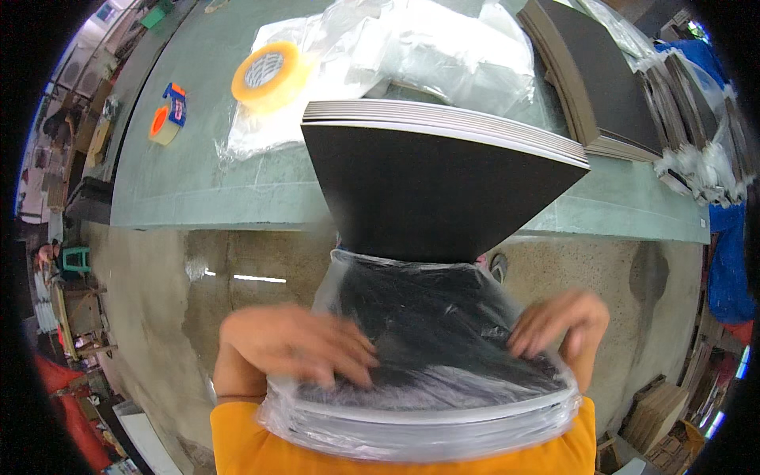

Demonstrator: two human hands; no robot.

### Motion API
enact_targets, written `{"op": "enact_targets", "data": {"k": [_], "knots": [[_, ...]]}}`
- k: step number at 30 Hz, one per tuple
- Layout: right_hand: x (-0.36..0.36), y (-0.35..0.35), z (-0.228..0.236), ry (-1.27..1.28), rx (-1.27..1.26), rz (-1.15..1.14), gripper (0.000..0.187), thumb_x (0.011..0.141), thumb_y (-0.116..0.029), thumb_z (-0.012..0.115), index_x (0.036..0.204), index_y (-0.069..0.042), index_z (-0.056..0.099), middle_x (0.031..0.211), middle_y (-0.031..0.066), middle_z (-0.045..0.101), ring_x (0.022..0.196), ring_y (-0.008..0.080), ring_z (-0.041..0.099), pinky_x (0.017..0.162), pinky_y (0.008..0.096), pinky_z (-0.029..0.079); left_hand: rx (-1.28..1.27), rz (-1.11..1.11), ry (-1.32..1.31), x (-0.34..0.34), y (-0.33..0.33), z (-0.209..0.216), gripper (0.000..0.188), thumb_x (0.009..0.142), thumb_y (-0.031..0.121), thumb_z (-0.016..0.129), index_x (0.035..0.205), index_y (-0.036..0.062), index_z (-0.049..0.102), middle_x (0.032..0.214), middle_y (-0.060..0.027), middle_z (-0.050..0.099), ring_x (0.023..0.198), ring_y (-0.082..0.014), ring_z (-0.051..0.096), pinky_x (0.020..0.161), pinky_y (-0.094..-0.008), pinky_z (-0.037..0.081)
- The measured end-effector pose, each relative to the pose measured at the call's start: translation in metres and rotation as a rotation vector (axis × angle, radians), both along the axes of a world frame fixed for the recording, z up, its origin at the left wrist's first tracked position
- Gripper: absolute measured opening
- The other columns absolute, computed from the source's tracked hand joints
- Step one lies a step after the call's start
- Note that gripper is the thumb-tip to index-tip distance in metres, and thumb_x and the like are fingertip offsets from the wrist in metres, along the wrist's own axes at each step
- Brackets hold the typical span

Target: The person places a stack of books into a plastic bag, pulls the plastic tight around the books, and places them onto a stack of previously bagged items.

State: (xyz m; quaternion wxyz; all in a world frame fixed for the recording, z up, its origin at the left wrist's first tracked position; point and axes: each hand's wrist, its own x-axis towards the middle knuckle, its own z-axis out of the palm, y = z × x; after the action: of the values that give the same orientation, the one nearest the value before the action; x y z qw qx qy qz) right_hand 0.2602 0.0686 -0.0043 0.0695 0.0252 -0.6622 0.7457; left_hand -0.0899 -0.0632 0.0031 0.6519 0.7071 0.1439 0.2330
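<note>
A thick stack of black boards [443,186] with white edges leans at the table's near edge, its black face tilted toward me. Below it, a clear plastic bag [427,317] covers more black board, with a pale edge showing through the film close to my orange shirt. Whether the bagged part and the bare stack are one piece, I cannot tell. My left hand [305,344], smeared a little by motion, lies on the left of the film with fingers stretched out. On the right side, my right hand [558,321] touches the film with bent, parted fingers.
On the green table [190,186] sit a roll of clear tape [267,77], a tape dispenser [168,116] and a pile of plastic bags [459,55]. More dark boards [606,75] are stacked at the right. Brown boards [655,416] lie on the floor, lower right.
</note>
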Motion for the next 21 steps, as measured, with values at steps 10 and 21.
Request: {"op": "enact_targets", "data": {"k": [10, 21], "knots": [[-0.046, -0.026, -0.123, -0.730, 0.517, -0.147, 0.042, 0.083, -0.040, 0.046, 0.108, -0.007, 0.054, 0.114, 0.0155, 0.050, 0.104, 0.0312, 0.048, 0.085, 0.0419, 0.037, -0.240, 0.296, 0.818, -0.043, 0.020, -0.140, 0.039, 0.082, 0.033, 0.050, 0.111, 0.0088, 0.052, 0.111, -0.0139, 0.053, 0.103, -0.0262, 0.049, 0.089, -0.0332, 0.037], [-0.058, 0.047, -0.040, 0.032, 0.015, -1.375, 0.040, 0.073, -0.020, 0.068, 0.101, 0.002, 0.051, 0.090, 0.0067, 0.059, 0.085, 0.0153, 0.054, 0.077, 0.0267, 0.041, 1.306, 1.029, 0.668, -0.023, 0.258, 0.005, 0.040, 0.063, 0.023, 0.070, 0.099, 0.0115, 0.057, 0.104, -0.0088, 0.053, 0.102, -0.0264, 0.046, 0.087, -0.0376, 0.034]]}}
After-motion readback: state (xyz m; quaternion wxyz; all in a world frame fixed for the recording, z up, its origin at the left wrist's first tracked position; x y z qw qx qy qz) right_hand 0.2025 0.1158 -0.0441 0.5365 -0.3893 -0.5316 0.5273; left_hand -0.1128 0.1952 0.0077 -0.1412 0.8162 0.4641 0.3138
